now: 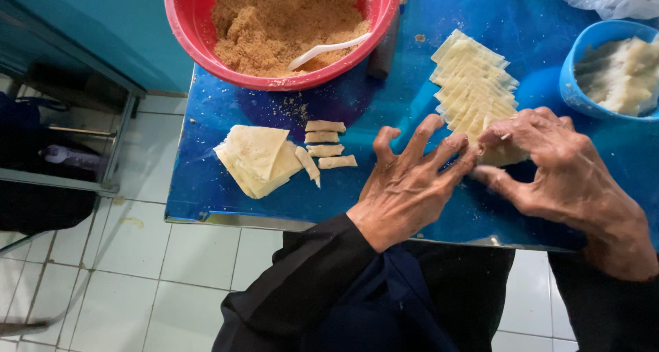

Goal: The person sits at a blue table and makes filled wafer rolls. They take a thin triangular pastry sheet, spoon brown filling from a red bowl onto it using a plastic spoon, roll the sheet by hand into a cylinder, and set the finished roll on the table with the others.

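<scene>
My left hand (pixel 410 182) rests on the blue table (pixel 220 180) with fingers spread, its fingertips touching a pale pastry wrapper (pixel 506 154). Over the same wrapper, my right hand (pixel 559 170) pinches its edge with curled fingers. The wrapper lies at the near end of a fanned row of cut wrapper strips (pixel 472 84). Most of the wrapper is hidden under my fingers.
A red bowl (pixel 189 22) of brown crumbly filling with a white plastic spoon (pixel 326 50) stands at the back. A blue bowl (pixel 573 70) of pale dough is at right. Folded triangular wrappers (pixel 257 158) and small rolled pieces (pixel 326 144) lie at left. Tiled floor is below.
</scene>
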`<state>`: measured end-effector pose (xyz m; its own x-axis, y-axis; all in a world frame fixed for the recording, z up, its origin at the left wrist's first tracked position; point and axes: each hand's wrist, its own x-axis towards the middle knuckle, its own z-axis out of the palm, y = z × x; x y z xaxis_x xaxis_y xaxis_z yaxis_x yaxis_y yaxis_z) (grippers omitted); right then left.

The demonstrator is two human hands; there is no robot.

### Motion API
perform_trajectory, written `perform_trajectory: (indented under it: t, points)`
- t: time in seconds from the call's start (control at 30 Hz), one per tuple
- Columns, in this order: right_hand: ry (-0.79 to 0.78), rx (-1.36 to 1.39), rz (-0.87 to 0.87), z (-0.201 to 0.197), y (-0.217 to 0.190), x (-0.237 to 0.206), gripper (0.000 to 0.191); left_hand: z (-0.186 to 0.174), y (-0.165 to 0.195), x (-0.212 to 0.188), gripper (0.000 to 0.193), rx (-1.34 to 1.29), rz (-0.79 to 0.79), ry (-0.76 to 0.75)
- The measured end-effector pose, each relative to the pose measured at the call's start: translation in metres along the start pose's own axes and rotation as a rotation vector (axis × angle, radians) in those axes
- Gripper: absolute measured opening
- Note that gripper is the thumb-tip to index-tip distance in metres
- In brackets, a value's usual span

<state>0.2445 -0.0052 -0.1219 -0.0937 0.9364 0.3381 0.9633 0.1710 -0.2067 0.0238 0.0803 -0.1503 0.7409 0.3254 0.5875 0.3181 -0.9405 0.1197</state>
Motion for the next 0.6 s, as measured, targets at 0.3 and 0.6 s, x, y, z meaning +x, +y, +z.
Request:
perform_trajectory:
  t: [0.3,0.6]
  points:
    - [0.098,-0.066,0.102,0.001,-0.011,-0.005,0.03,0.003,0.0,-0.004,0.037,0.012,-0.001,-0.015]
    - [0.203,-0.574,-0.01,-0.031,-0.016,0.016,0.025,0.003,-0.001,-0.006,0.044,0.002,0.01,-0.065]
